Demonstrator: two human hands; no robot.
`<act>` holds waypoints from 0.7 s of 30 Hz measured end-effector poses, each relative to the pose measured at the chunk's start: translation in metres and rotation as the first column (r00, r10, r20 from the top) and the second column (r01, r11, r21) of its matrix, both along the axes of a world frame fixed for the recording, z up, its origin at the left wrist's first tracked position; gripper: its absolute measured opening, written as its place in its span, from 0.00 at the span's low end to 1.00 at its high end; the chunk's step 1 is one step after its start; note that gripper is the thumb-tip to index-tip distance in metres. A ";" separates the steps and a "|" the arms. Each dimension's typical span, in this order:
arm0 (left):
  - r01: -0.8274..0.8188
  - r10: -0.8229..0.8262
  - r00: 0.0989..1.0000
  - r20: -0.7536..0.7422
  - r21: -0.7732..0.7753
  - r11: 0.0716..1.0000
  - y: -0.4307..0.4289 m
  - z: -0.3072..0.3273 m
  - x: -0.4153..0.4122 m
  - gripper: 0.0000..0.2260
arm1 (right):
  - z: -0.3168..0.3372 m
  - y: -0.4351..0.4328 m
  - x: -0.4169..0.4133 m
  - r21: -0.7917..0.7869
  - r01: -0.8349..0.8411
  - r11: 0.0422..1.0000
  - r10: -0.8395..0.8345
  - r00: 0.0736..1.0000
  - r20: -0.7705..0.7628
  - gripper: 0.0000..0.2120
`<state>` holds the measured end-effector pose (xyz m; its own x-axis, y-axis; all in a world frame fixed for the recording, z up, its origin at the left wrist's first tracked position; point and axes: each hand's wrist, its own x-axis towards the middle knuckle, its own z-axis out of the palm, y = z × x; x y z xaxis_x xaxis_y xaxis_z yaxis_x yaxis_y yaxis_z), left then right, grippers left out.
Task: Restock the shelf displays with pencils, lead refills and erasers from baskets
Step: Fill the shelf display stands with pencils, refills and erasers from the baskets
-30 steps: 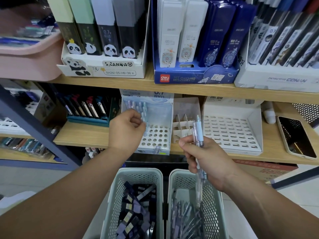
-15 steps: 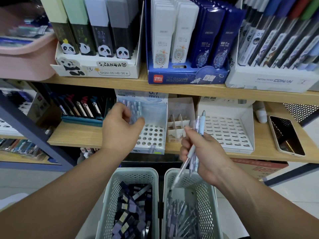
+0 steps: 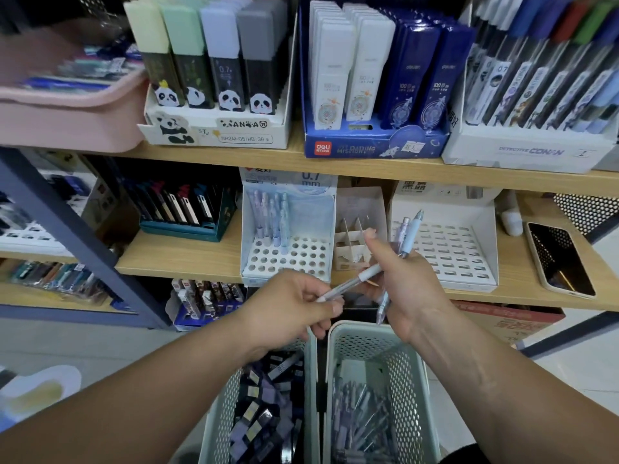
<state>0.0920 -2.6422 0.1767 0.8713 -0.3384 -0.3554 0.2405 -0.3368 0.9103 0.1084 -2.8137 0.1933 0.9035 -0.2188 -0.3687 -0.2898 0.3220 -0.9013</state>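
Together on one pencil

The left hand [image 3: 294, 306] pinches the low end of a white mechanical pencil [image 3: 368, 272]; the right hand [image 3: 407, 283] grips it alongside another. The holed pencil display [image 3: 291, 256] stands at 12 o'clock of the hands, the pencil basket [image 3: 351, 329] at 6 o'clock.

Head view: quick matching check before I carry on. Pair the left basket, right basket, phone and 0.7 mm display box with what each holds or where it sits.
1. left basket
2. right basket
3. phone
4. 0.7 mm display box

A. lying on the lower shelf, far right
B. loose pencils inside
C. dark packs inside
D. standing pencils at the back, front holes bare

Pairs: 1-C, 2-B, 3-A, 4-D
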 end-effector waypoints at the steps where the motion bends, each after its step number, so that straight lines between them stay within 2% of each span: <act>1: -0.036 0.035 0.999 -0.014 -0.042 0.998 0.005 0.003 0.001 0.05 | 0.001 -0.001 0.000 -0.023 0.011 1.000 -0.011 1.000 -0.017 0.14; 5: -0.193 0.178 0.981 -0.080 -0.282 0.940 0.020 0.012 0.005 0.06 | 0.002 -0.004 0.003 -0.007 -0.010 1.000 0.010 0.999 -0.048 0.14; 10: -0.380 0.354 0.923 -0.149 -0.495 0.781 0.027 0.016 0.006 0.10 | -0.007 0.011 0.001 0.021 -0.084 0.996 0.085 0.996 -0.027 0.16; 14: -0.421 0.406 0.901 -0.154 -0.540 0.729 0.034 0.013 0.010 0.05 | -0.010 0.023 -0.001 -0.021 -0.147 0.989 0.145 0.987 -0.067 0.17; 16: -0.427 0.418 0.896 -0.148 -0.542 0.724 0.038 0.011 0.012 0.06 | -0.011 0.026 -0.002 -0.056 -0.177 0.983 0.172 0.982 -0.083 0.17; 19: -0.477 0.502 0.860 -0.089 -0.489 0.731 0.045 0.011 0.018 0.07 | -0.012 0.027 -0.002 -0.131 -0.209 0.969 0.195 0.975 -0.109 0.14; 21: -0.549 0.604 0.797 0.000 -0.417 0.724 0.052 0.011 0.024 0.05 | -0.012 0.024 0.000 -0.143 -0.207 0.968 0.190 0.974 -0.125 0.12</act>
<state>0.1157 -2.5903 0.1879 0.9696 0.1635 -0.1820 0.1472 0.2045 0.9677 0.1087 -2.7894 0.1813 0.8906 -0.1007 -0.4436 -0.4335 0.1077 -0.8947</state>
